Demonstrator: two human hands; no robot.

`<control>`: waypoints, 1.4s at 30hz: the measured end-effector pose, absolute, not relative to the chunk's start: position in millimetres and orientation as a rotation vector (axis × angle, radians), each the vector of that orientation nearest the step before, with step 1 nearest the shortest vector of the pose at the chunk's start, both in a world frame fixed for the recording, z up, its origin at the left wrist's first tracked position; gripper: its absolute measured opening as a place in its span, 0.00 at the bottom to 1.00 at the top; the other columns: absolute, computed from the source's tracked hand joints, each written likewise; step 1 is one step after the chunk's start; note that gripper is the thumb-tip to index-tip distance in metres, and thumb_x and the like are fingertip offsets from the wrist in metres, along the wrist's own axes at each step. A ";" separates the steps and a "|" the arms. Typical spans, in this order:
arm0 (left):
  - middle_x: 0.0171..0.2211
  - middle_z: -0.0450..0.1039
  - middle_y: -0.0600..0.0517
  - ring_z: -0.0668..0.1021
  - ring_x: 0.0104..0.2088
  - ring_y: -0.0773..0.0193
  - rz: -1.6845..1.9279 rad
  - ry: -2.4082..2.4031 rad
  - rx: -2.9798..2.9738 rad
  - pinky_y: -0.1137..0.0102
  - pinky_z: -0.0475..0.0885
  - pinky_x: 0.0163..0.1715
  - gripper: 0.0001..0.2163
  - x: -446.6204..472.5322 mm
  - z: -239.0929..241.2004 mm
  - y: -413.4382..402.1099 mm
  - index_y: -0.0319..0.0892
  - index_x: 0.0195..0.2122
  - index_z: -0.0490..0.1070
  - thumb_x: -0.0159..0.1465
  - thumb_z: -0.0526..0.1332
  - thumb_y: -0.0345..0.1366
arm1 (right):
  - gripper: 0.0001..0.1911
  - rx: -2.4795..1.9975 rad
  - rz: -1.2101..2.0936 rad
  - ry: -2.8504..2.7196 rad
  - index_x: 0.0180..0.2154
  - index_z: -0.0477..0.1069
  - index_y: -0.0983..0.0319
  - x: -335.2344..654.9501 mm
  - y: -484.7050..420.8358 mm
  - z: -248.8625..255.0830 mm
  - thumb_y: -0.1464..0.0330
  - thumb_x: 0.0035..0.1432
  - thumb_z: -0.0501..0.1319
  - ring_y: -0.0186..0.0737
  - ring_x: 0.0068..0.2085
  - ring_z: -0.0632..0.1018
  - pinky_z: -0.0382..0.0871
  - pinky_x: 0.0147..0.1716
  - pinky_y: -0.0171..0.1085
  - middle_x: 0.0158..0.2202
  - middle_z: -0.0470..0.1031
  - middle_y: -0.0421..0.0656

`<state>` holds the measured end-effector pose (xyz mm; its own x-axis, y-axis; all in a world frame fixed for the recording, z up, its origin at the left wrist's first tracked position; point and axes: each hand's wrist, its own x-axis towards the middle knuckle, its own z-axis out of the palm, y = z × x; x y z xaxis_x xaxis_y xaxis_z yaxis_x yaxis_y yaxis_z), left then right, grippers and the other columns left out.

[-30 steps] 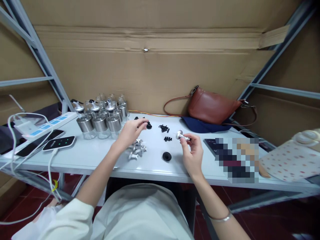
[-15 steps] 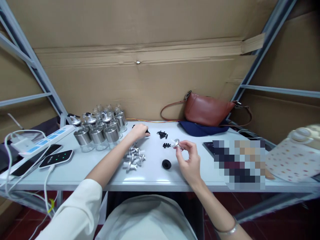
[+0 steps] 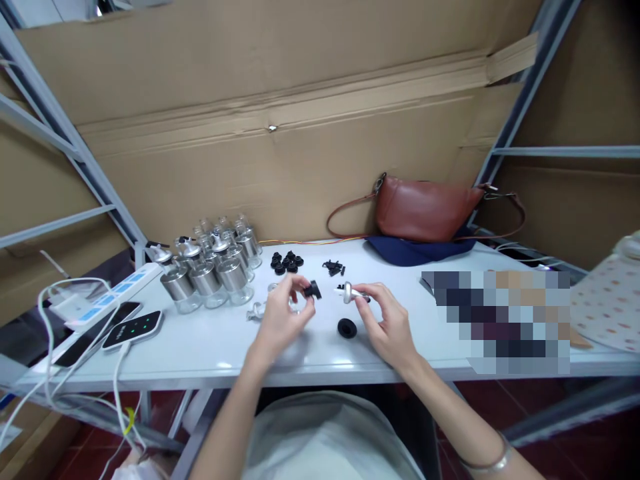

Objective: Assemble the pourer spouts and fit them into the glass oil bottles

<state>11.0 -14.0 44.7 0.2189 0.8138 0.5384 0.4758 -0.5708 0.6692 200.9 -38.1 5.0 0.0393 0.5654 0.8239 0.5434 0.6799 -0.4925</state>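
Note:
My left hand (image 3: 283, 313) pinches a black ribbed stopper (image 3: 313, 290) between thumb and fingers. Facing it across a small gap, my right hand (image 3: 390, 323) grips a silver pour spout (image 3: 348, 292) by its metal end, its pale tip pointing left. Below them on the table lies a round black cap (image 3: 347, 328) with a raised centre. Several black stoppers (image 3: 287, 262) are heaped behind my left hand, and small black pieces (image 3: 333, 268) lie to their right. More silver spouts (image 3: 256, 311) are partly hidden by my left hand.
Glass bottles with steel sleeves (image 3: 204, 277) stand in a group at the left, some topped with spouts. A power strip (image 3: 113, 293), a phone and a charging pad (image 3: 133, 330) with cables lie further left. A brown bag (image 3: 425, 210) rests on a dark blue cloth item (image 3: 420, 252) behind.
My left hand has come back from the stopper heap toward me, bringing a black stopper close to the spout. The right hand still holds the spout, now turned more sideways. The view has shifted slightly.

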 end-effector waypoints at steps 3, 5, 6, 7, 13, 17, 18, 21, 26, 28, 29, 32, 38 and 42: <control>0.36 0.67 0.52 0.75 0.33 0.68 1.519 1.110 1.722 0.73 0.70 0.35 0.08 16.9 19.8 -34.4 0.42 0.35 0.62 0.55 0.59 0.29 | 0.06 -0.840 0.056 -1.644 0.39 0.68 0.60 193.1 -41.7 8.5 0.73 0.61 0.55 0.39 0.35 0.73 0.68 0.35 0.39 0.33 0.73 0.43; 0.37 0.66 0.52 0.75 0.36 0.68 1.621 1.017 1.591 0.73 0.71 0.36 0.08 18.7 9.7 -35.8 0.42 0.34 0.61 0.55 0.60 0.28 | 0.06 -0.802 0.106 -1.648 0.39 0.69 0.59 186.1 -43.5 10.1 0.73 0.60 0.56 0.39 0.36 0.73 0.68 0.35 0.39 0.33 0.74 0.43; 0.37 0.65 0.52 0.75 0.37 0.67 1.661 0.976 1.568 0.74 0.71 0.36 0.08 18.7 7.2 -35.3 0.42 0.34 0.61 0.55 0.60 0.28 | 0.06 -0.782 0.122 -1.654 0.39 0.69 0.59 182.9 -44.1 10.7 0.73 0.60 0.57 0.39 0.35 0.73 0.68 0.35 0.39 0.33 0.74 0.42; 0.38 0.65 0.51 0.75 0.37 0.67 1.695 0.945 1.568 0.74 0.71 0.36 0.08 18.2 6.0 -34.9 0.41 0.33 0.62 0.55 0.61 0.28 | 0.06 -0.762 0.126 -1.659 0.39 0.69 0.59 180.1 -44.5 11.2 0.73 0.60 0.57 0.40 0.35 0.73 0.68 0.35 0.39 0.33 0.75 0.42; 0.40 0.67 0.49 0.74 0.42 0.64 1.726 0.980 1.774 0.70 0.73 0.40 0.04 13.8 0.5 -38.4 0.41 0.34 0.67 0.59 0.61 0.31 | 0.08 -0.744 0.103 -1.642 0.40 0.69 0.59 177.9 -44.0 10.6 0.75 0.60 0.56 0.40 0.36 0.73 0.69 0.36 0.40 0.34 0.75 0.43; 0.41 0.70 0.47 0.76 0.44 0.62 1.818 1.002 1.697 0.68 0.74 0.43 0.10 12.9 -8.7 -37.7 0.42 0.41 0.68 0.59 0.63 0.34 | 0.10 -0.703 0.065 -1.698 0.42 0.67 0.59 177.2 -41.8 7.1 0.77 0.61 0.54 0.40 0.37 0.73 0.69 0.37 0.41 0.34 0.74 0.44; 0.41 0.71 0.48 0.76 0.43 0.63 1.824 0.999 1.663 0.68 0.74 0.44 0.11 12.9 -9.9 -37.5 0.42 0.42 0.68 0.58 0.64 0.34 | 0.10 -0.705 0.053 -1.696 0.42 0.67 0.59 176.5 -41.3 6.4 0.77 0.61 0.54 0.40 0.37 0.73 0.69 0.36 0.41 0.34 0.74 0.44; 0.40 0.72 0.49 0.77 0.42 0.64 1.823 0.944 1.650 0.70 0.73 0.45 0.12 13.2 -9.2 -38.2 0.42 0.41 0.70 0.56 0.66 0.33 | 0.10 -0.703 0.024 -1.701 0.42 0.66 0.59 174.6 -40.3 6.0 0.77 0.61 0.54 0.40 0.37 0.73 0.69 0.36 0.41 0.35 0.74 0.44; 0.39 0.74 0.48 0.77 0.43 0.63 1.823 0.828 1.658 0.70 0.74 0.45 0.09 13.7 -0.9 -42.2 0.41 0.38 0.74 0.56 0.66 0.33 | 0.10 -0.648 -0.028 -1.726 0.43 0.67 0.58 173.8 -41.0 7.5 0.76 0.60 0.56 0.41 0.37 0.74 0.70 0.37 0.42 0.36 0.75 0.44; 0.39 0.74 0.48 0.78 0.43 0.63 1.826 0.799 1.608 0.70 0.74 0.45 0.08 13.8 1.4 -43.2 0.41 0.38 0.75 0.56 0.66 0.33 | 0.10 -0.646 -0.066 -1.711 0.42 0.68 0.58 174.2 -41.4 7.3 0.76 0.60 0.57 0.41 0.37 0.74 0.70 0.37 0.43 0.35 0.75 0.44; 0.39 0.75 0.48 0.78 0.42 0.63 1.823 0.789 1.578 0.70 0.74 0.45 0.08 13.8 2.1 -43.2 0.41 0.37 0.75 0.56 0.66 0.34 | 0.10 -0.641 -0.085 -1.709 0.42 0.69 0.58 174.5 -41.5 6.9 0.75 0.60 0.57 0.41 0.37 0.74 0.70 0.37 0.43 0.35 0.76 0.44; 0.39 0.76 0.48 0.79 0.41 0.62 1.796 0.779 1.476 0.70 0.75 0.43 0.10 13.0 2.7 -42.1 0.42 0.37 0.76 0.54 0.68 0.34 | 0.10 -0.617 -0.114 -1.727 0.42 0.70 0.57 175.9 -41.5 5.4 0.75 0.59 0.58 0.40 0.36 0.74 0.71 0.37 0.43 0.35 0.77 0.43; 0.39 0.76 0.48 0.78 0.42 0.62 1.684 0.715 1.454 0.71 0.75 0.41 0.09 9.0 2.2 -39.6 0.42 0.34 0.78 0.51 0.68 0.29 | 0.11 -0.591 -0.118 -1.763 0.43 0.71 0.58 178.6 -41.8 3.1 0.75 0.60 0.58 0.40 0.37 0.75 0.70 0.38 0.43 0.35 0.78 0.43; 0.36 0.76 0.50 0.78 0.39 0.65 1.665 0.696 1.450 0.72 0.75 0.41 0.09 7.5 3.4 -39.9 0.43 0.32 0.78 0.49 0.68 0.26 | 0.10 -0.589 -0.074 -1.799 0.43 0.70 0.59 178.8 -41.5 2.4 0.75 0.60 0.58 0.39 0.35 0.76 0.69 0.36 0.41 0.34 0.78 0.44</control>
<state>7.5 -39.9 3.4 -0.0195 0.8449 0.5346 -0.2129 -0.5259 0.8235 178.8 -41.5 2.4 -0.1902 0.3518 0.9165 0.4260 0.8707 -0.2458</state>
